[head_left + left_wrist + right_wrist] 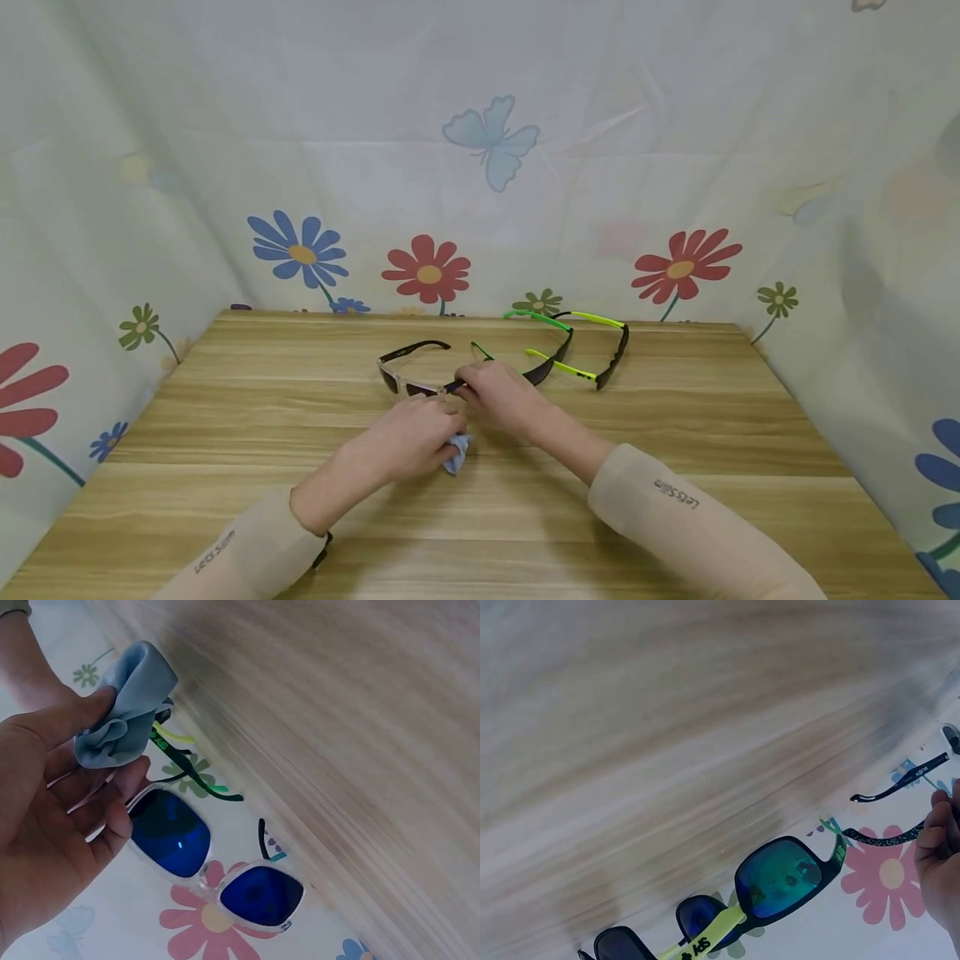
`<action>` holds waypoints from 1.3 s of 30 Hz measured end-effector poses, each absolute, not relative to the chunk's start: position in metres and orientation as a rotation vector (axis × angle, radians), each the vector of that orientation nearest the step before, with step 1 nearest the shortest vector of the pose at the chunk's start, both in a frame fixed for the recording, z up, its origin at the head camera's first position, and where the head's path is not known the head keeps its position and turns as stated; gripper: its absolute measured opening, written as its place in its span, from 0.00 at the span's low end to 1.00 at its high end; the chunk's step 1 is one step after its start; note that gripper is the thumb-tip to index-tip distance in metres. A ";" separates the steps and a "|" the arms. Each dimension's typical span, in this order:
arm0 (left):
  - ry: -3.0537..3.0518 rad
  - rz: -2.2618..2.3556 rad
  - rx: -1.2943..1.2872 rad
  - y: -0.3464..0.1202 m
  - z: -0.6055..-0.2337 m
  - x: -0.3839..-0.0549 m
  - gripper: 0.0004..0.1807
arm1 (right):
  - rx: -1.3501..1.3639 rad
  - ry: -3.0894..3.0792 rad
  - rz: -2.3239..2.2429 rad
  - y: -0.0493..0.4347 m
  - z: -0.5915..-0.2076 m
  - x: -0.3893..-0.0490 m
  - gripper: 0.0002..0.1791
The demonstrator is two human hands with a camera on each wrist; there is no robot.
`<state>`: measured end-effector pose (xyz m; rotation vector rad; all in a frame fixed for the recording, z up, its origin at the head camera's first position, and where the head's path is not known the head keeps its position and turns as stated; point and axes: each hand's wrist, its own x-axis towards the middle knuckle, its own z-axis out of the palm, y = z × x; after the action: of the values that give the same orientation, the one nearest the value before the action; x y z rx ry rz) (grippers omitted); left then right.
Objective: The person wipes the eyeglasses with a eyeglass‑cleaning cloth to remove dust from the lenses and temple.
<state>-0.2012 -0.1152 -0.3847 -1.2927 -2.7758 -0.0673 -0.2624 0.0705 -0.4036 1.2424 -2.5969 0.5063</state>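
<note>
Clear-framed sunglasses (406,387) with dark blue lenses (172,836) stand on the table in front of both hands. My right hand (501,395) pinches one black temple near its hinge side; in the right wrist view that hand (939,859) shows at the right edge, with the speckled temple (885,840) running out from its fingers. My left hand (414,437) is close to the near side of the frame. Its thumb presses a folded light blue cloth (131,709) against the fingers, and a cloth corner (457,457) hangs below them in the head view.
Black sunglasses with green temples (551,318) lie right behind the right hand. Another black pair with yellow temples (573,368) overlaps them on the right. A flowered curtain (480,208) hangs behind the wooden table (675,517).
</note>
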 end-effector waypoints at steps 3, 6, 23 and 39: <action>-2.789 -0.076 -1.290 -0.114 -0.384 -0.201 0.06 | 1.241 -2.537 0.497 0.072 -0.402 -0.263 0.04; -2.798 -0.084 -1.292 -0.114 -0.383 -0.200 0.06 | 1.232 -2.509 0.489 0.073 -0.399 -0.264 0.04; -2.783 -0.105 -1.305 -0.114 -0.379 -0.195 0.07 | 1.229 -2.424 0.599 0.086 -0.375 -0.259 0.06; -2.715 -0.326 -1.345 -0.119 -0.366 -0.188 0.08 | 1.143 -2.462 0.636 0.111 -0.359 -0.255 0.07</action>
<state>-0.1884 -0.1185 -0.3662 -1.3445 -2.7153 -0.3262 -0.2545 0.1108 -0.3590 1.1435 -2.4618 0.6363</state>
